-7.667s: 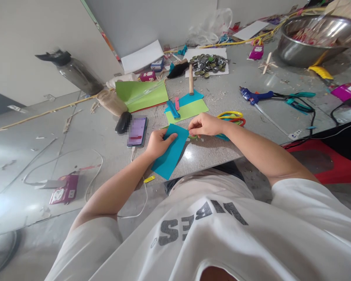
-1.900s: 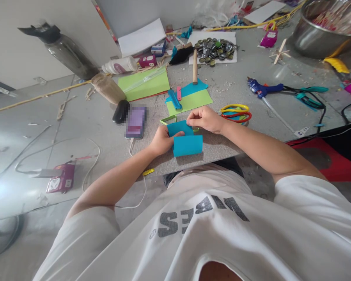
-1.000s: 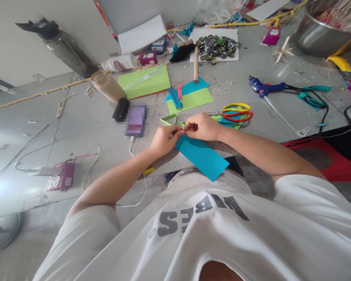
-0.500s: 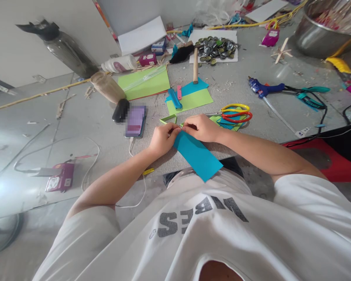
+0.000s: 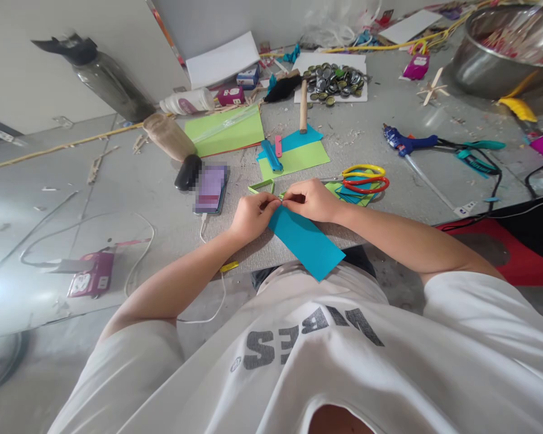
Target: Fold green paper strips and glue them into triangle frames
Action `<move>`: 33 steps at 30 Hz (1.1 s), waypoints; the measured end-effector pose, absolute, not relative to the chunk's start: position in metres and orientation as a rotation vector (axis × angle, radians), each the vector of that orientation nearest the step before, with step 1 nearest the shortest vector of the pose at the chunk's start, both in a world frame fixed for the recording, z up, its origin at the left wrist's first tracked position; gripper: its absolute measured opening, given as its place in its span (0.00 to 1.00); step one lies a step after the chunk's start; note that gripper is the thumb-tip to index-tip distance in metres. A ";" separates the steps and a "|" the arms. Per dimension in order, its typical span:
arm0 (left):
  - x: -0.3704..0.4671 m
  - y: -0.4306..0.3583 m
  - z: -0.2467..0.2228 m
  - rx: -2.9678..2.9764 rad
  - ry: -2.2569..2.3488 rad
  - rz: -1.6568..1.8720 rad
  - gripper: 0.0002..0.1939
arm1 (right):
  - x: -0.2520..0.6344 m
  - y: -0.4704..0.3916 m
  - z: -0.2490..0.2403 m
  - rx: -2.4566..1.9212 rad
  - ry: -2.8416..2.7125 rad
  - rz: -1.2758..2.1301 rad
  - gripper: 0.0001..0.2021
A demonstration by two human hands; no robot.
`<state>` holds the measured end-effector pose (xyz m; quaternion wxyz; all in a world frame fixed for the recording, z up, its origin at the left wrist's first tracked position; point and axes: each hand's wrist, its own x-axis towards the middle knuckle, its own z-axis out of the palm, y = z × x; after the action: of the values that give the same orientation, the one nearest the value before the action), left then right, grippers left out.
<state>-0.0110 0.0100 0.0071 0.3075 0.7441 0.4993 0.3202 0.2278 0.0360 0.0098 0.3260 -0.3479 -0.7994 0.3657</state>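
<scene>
A strip of blue paper slants from my fingertips down toward my lap, over the table's front edge. My left hand pinches its far end between thumb and fingers. Close beside it, my right hand pinches the same end, the two sets of fingertips nearly touching. Just beyond my left hand lies a folded green paper strip. Scissors with yellow and red handles rest to the right of my right hand, on a pile of blue and green paper pieces.
A phone with a cable lies left of my hands. Beyond are green paper, a blue cutter-like tool, a wooden-handled hammer and bottle caps. At right sit a blue glue gun and a metal bowl.
Both hands keep their pinch on the blue paper's far end, with only tiny finger movement. The whole view has shifted slightly.
</scene>
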 end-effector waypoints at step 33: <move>-0.017 0.011 -0.002 2.188 1.189 0.927 0.14 | 0.227 0.037 -0.004 -0.723 -2.066 0.845 0.09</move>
<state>-0.0174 0.0113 -0.0016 0.2399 0.7993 0.4345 0.3388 0.2273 0.0369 -0.0036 0.3871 -0.2841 -0.8119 0.3321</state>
